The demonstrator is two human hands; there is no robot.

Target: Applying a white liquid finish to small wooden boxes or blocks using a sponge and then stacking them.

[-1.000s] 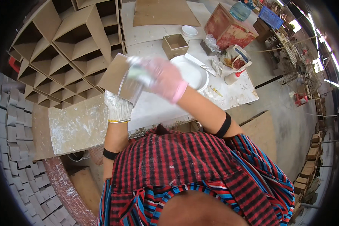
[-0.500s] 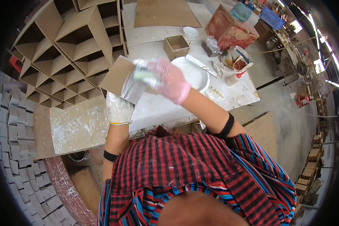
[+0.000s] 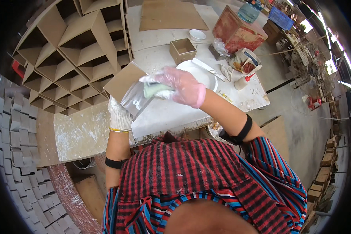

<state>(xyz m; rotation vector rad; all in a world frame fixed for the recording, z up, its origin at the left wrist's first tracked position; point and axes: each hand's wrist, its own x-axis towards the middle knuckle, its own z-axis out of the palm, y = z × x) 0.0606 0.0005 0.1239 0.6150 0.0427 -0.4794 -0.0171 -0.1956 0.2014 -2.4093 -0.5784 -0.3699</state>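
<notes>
My left hand (image 3: pixel 119 116), in a white knit glove, holds up a square brown cardboard box (image 3: pixel 125 80) from below, tilted above the table. White, wet-looking streaks cover the box side that faces right. In a pink translucent glove, my right hand (image 3: pixel 183 87) grips a pale green sponge (image 3: pixel 155 90) close to that streaked side; whether it touches cannot be seen. Behind my right hand stands a round white tub (image 3: pixel 206 74) of white stuff, with a flat white scraper (image 3: pixel 207 68) across its rim. Past it sits a small open-topped box (image 3: pixel 183 50).
Open brown boxes (image 3: pixel 84 41) are stacked at the far left. A white bowl (image 3: pixel 197 35), a cardboard sheet (image 3: pixel 171 15) and a red-stained crate (image 3: pixel 238 31) with a water jug (image 3: pixel 249 12) lie beyond. A red-topped bottle (image 3: pixel 242 82) stands right; grey boxes (image 3: pixel 25 156) fill the left floor.
My right hand with the sponge has moved right and slightly down, toward the near edge of the streaked side. The held box has shifted only slightly.
</notes>
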